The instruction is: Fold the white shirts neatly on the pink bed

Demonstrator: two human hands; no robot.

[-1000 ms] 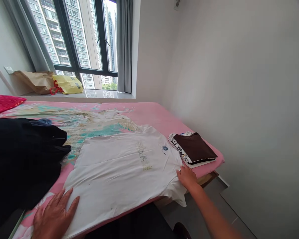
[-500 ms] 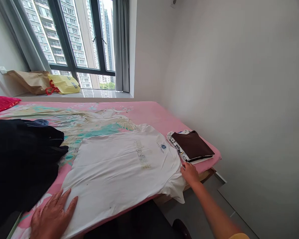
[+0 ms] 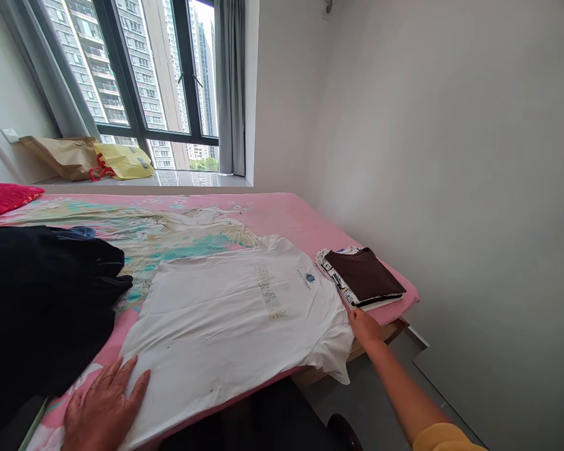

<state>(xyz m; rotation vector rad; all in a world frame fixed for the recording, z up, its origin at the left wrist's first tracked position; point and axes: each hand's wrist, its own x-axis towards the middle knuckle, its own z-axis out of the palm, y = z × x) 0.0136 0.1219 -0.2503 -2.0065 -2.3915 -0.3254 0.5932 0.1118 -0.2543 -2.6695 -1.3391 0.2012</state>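
Observation:
A white T-shirt with a small blue crest lies spread flat on the pink bed. My left hand rests flat on its lower hem at the near bed edge, fingers stretched out. My right hand lies on the shirt's shoulder and sleeve end at the right bed edge, fingers flat on the cloth. Just beyond my right hand sits a stack of folded clothes, a dark brown garment on top of patterned white ones.
A heap of black clothing covers the bed's left side. A red pillow lies far left. A brown paper bag and a yellow bag sit on the window sill. A plain wall runs along the right.
My right hand has slid rightward along the shirt's shoulder toward the bed edge, drawing the cloth flatter. My left hand has stayed on the hem.

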